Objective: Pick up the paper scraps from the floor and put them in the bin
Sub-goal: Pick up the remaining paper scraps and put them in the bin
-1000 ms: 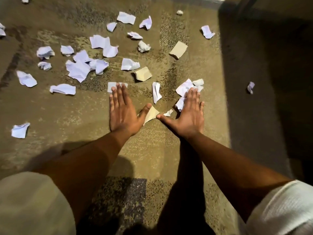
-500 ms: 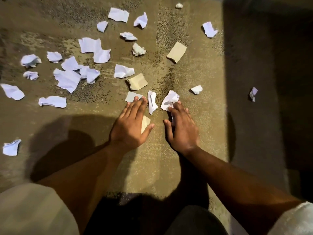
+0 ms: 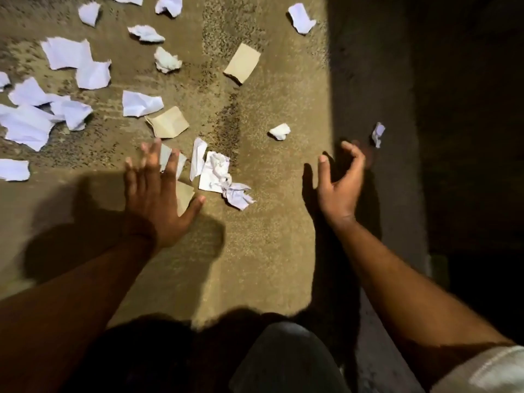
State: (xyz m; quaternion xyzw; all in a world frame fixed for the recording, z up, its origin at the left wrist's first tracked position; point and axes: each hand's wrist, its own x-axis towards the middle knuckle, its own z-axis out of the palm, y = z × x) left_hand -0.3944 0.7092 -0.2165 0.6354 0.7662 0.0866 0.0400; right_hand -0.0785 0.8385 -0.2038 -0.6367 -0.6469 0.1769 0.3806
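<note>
Several white and brown paper scraps lie on a tan carpet [image 3: 255,265]. My left hand [image 3: 157,194] is spread flat over a brown scrap [image 3: 185,195] and a pale scrap [image 3: 171,160], fingers apart. Right beside it lies a small heap of crumpled white paper [image 3: 219,177]. My right hand [image 3: 341,182] hovers off to the right, palm turned inward, fingers curled and apart, holding nothing. A small white scrap [image 3: 280,131] lies ahead of it and another scrap [image 3: 378,134] sits in the shadow. No bin is in view.
More white scraps [image 3: 69,53] cover the left and far carpet, with two brown pieces [image 3: 242,63] [image 3: 168,125] among them. The carpet ends at a dark floor strip [image 3: 397,80] on the right. A knee [image 3: 286,361] shows at the bottom.
My right hand has lifted off the crumpled white paper and swung right, leaving that paper on the carpet. My left hand has stayed over the brown scrap. The view has shifted closer.
</note>
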